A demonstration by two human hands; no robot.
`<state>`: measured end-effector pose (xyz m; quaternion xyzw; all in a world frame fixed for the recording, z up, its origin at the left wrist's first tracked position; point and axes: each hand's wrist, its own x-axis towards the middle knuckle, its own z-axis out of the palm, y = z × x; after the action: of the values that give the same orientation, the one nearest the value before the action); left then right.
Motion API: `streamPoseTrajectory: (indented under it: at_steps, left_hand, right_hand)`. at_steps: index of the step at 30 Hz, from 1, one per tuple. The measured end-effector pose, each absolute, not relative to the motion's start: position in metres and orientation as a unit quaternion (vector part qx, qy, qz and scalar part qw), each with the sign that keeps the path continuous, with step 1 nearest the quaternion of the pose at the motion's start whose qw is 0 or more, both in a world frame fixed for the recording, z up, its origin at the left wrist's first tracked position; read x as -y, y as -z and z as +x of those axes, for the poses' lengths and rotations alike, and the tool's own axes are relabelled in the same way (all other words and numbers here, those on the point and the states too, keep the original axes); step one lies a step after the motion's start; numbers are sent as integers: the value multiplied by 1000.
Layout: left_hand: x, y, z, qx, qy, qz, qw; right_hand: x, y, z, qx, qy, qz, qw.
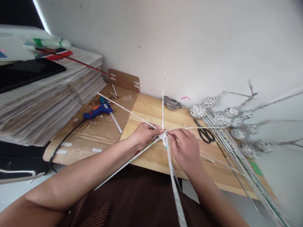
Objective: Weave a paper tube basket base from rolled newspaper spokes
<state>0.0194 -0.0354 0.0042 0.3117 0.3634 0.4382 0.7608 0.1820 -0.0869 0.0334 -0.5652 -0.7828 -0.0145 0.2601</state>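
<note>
The paper strips (172, 171) cross at a small folded centre (163, 136) above the desk (146, 108), with the left hand (146, 135) pinching its left side and the right hand (186, 147) pinching close by on its right. For a tight crossing, the left pinch should stay firm while the right draws each strip snug without creasing. Strip ends should clear the blue glue gun (103, 108), left, and the scissors (206, 135), right.

The desk (146, 108) is partly covered by cardboard (87, 136), and scissors (207, 135), a grey cloth (172, 103) and rods (233, 150) are supported on its wood.
</note>
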Motion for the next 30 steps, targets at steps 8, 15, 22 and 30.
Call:
streamPoseTrajectory:
  at_steps: [8, 15, 22, 30]
  left_hand:
    - [40, 2, 22, -370, -447, 316, 751]
    - [45, -5, 27, -404, -448, 334, 724]
    - [41, 7, 26, -426, -446, 420, 665]
    - [39, 14, 29, -435, -439, 449, 645]
  right_hand:
    - [78, -20, 194, 724, -169, -590, 314]
    - [76, -7, 198, 628, -231, -653, 355]
    - [80, -18, 186, 645, -186, -656, 346]
    - [81, -13, 186, 636, -158, -668, 352]
